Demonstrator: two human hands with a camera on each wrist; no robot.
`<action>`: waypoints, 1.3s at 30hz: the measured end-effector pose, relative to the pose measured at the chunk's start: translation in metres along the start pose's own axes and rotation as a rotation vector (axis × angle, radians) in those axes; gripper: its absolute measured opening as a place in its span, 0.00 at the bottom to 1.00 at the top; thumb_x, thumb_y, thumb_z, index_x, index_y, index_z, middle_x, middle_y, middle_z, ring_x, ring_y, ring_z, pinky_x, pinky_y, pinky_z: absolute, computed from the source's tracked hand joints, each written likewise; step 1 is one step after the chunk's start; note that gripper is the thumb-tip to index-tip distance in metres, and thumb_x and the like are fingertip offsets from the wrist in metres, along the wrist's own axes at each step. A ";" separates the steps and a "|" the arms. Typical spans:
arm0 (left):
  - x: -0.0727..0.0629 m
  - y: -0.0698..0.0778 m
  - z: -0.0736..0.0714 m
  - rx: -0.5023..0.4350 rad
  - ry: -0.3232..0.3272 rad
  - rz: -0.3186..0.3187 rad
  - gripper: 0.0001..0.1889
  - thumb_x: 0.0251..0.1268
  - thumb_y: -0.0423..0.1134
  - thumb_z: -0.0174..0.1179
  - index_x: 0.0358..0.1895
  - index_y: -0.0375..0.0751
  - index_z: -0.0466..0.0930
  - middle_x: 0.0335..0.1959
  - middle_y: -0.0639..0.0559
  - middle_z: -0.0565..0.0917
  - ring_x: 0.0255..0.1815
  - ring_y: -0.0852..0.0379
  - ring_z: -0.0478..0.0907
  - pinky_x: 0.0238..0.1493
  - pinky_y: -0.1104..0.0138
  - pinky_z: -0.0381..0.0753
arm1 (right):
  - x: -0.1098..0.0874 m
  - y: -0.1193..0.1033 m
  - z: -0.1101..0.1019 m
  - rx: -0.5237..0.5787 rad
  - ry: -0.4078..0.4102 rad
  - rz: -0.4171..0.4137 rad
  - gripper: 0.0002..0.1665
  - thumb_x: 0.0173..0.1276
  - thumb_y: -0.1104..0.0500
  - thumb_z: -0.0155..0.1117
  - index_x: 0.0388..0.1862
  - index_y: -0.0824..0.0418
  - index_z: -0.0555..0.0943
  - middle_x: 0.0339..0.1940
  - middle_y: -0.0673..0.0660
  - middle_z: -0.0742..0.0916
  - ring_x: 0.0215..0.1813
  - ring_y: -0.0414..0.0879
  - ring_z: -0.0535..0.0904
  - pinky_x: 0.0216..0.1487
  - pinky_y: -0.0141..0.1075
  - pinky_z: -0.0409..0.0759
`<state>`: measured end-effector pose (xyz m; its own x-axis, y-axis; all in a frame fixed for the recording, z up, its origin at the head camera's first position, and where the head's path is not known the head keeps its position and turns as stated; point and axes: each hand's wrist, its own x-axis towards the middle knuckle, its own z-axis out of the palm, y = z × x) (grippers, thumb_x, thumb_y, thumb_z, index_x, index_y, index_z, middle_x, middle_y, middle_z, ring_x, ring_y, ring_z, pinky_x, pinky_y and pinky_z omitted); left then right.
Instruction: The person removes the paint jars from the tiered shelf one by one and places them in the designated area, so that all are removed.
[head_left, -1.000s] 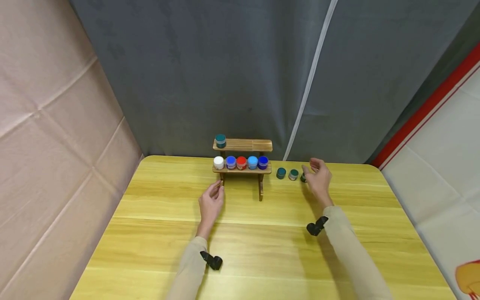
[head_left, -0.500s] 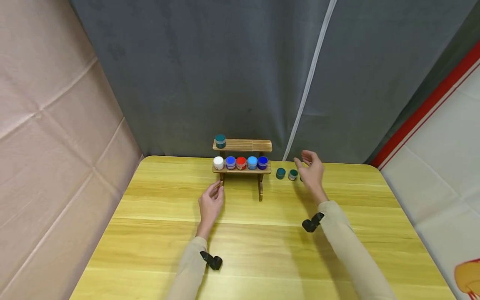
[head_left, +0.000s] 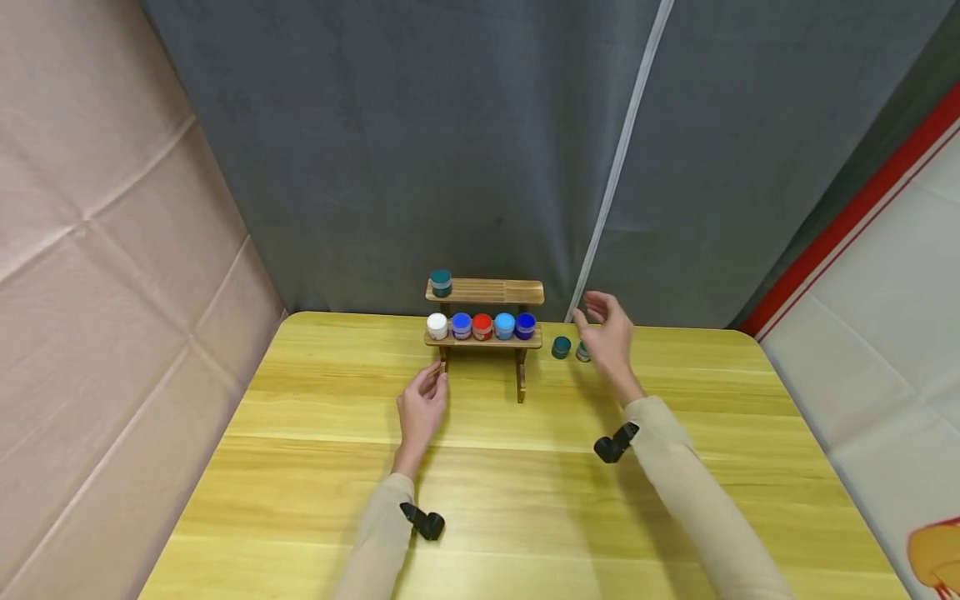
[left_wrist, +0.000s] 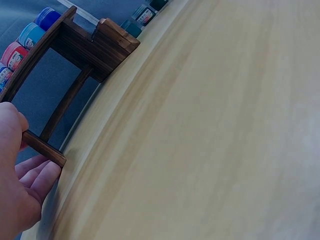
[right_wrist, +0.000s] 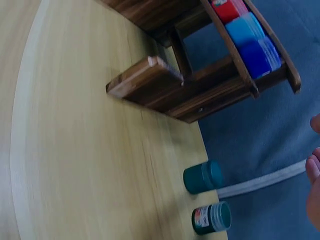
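A two-tier wooden rack (head_left: 486,291) stands at the table's back edge. My left hand (head_left: 422,408) pinches its left leg (left_wrist: 44,148) between thumb and fingers. Five paint jars line the lower tier: white (head_left: 437,326), violet-blue (head_left: 461,326), red (head_left: 482,326), light blue (head_left: 505,326) and dark blue (head_left: 525,326). One teal jar (head_left: 441,282) sits on the upper tier's left end. My right hand (head_left: 611,337) hovers with bent fingers over green jars right of the rack; I cannot tell whether it holds anything. Its fingertips (right_wrist: 313,167) just enter the right wrist view.
On the table right of the rack stand a teal jar (right_wrist: 201,177) and a labelled green jar (right_wrist: 210,218). A third dark jar (left_wrist: 159,4) shows beyond them in the left wrist view. A grey curtain (head_left: 360,167) hangs behind the wooden table (head_left: 495,500).
My right hand has moved left and slightly away from me, passing over the rightmost jar, which it now hides in the head view. My left hand stays on the rack's leg.
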<state>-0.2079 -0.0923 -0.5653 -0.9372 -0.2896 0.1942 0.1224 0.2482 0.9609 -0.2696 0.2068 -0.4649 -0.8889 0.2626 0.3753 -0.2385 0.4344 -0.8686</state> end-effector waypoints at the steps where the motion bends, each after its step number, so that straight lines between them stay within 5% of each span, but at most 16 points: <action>1: 0.000 0.000 0.000 0.001 0.000 0.002 0.16 0.73 0.32 0.65 0.61 0.37 0.86 0.55 0.33 0.89 0.55 0.37 0.90 0.53 0.63 0.92 | -0.001 -0.002 0.001 0.009 -0.002 -0.003 0.25 0.72 0.65 0.71 0.64 0.73 0.79 0.61 0.71 0.86 0.64 0.65 0.84 0.70 0.52 0.86; 39: 0.001 0.000 0.000 -0.007 0.003 0.011 0.16 0.73 0.31 0.65 0.61 0.36 0.86 0.55 0.32 0.89 0.54 0.36 0.90 0.53 0.65 0.93 | -0.004 -0.059 0.052 0.206 -0.105 -0.050 0.25 0.72 0.66 0.71 0.65 0.73 0.77 0.64 0.69 0.85 0.67 0.61 0.82 0.73 0.48 0.84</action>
<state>-0.2088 -0.0927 -0.5654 -0.9348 -0.2895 0.2058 0.1355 0.2448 0.9600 -0.2721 0.1352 -0.4321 -0.9071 0.1498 0.3933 -0.3484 0.2571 -0.9014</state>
